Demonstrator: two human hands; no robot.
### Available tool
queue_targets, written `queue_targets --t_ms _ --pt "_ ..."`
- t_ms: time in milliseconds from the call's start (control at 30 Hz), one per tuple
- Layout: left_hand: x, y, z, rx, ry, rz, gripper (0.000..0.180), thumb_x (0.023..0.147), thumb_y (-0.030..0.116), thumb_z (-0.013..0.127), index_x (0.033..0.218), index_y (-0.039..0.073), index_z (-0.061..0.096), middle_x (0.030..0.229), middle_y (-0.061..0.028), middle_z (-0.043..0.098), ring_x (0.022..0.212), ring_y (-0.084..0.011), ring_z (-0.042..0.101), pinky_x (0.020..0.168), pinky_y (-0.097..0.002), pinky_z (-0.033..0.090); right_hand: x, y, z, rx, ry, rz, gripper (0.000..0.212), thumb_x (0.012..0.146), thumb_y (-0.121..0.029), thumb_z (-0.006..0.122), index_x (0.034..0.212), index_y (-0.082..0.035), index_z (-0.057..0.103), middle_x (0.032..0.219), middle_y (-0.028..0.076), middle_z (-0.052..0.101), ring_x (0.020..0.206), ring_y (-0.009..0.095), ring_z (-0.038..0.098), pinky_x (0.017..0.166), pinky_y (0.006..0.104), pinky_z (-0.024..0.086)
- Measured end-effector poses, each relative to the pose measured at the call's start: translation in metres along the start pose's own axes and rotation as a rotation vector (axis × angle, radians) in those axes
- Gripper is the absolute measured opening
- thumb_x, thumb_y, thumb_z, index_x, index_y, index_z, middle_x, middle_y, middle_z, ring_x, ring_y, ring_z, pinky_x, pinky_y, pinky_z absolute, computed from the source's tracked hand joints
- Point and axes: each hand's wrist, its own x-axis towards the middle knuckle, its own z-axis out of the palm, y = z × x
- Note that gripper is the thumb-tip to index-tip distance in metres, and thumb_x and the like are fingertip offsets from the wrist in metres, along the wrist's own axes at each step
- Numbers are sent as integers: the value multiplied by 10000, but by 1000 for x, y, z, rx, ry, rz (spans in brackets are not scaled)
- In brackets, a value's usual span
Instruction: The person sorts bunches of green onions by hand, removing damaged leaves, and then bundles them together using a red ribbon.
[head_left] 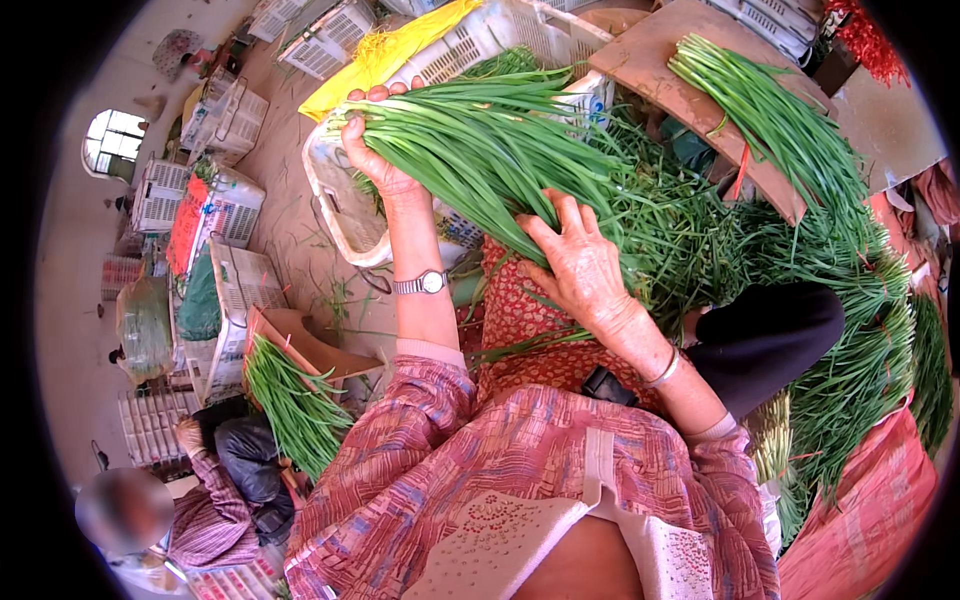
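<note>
Chive bunch [490, 150] is held up over person's lap, partly above a white crate [318, 185]. Long axis runs left–right w/ a slant: pale stem ends point far left, green leaf tips fan right & a bit nearer. Left hand [380, 165] is curled round the stem end, thumb on near side, fingertips showing on far side, so grip's fairly closed. Right hand [582, 265] is half open, fingers spread & bent, touching near side of the leaves; can't tell if it pinches any.

Hard to see: left palm's mostly hidden behind stems; right fingertips partly lost among leaves; leaf tips blend w/ loose greens [690, 235] at right, so exact end's unclear. Crate interior mostly covered. 2nd bunch [765, 110] lies far right on brown bench [640, 45], tips drooping off. Red sack [860, 515], near right, is cut off by dark fisheye rim.
</note>
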Motion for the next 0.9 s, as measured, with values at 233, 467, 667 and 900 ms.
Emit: queue_targets --t_ms 233,467,667,900 --pt "-5 4 -14 -48 -8 74 238 757 257 642 980 183 604 926 59 610 968 -187 566 1091 -475 341 -49 68 -39 22 -406 38 487 767 -264 779 1187 -114 585 1131 165 547 1029 353 614 777 426 553" --pt "-11 6 -18 -135 -238 -7 283 738 240 648 1015 215 596 943 75 591 1016 -179 532 1118 -468 292 -32 76 -161 278 -165 74 304 811 -264 761 1007 -39 703 1252 126 587 1167 261 567 981 383 458" --pt "-15 -1 -10 -214 -426 -49 298 758 265 686 1039 240 590 974 92 596 1030 -170 529 1122 -481 257 31 43 -94 307 112 45 160 931 -165 617 973 -22 674 882 116 698 775 220 675 700 325 524" --pt "-24 10 -5 -146 -517 -119 281 784 265 681 1047 264 580 989 94 601 1036 -157 509 1126 -490 242 66 31 -32 445 40 71 170 891 -182 655 960 -29 680 840 121 713 698 243 682 646 346 534"
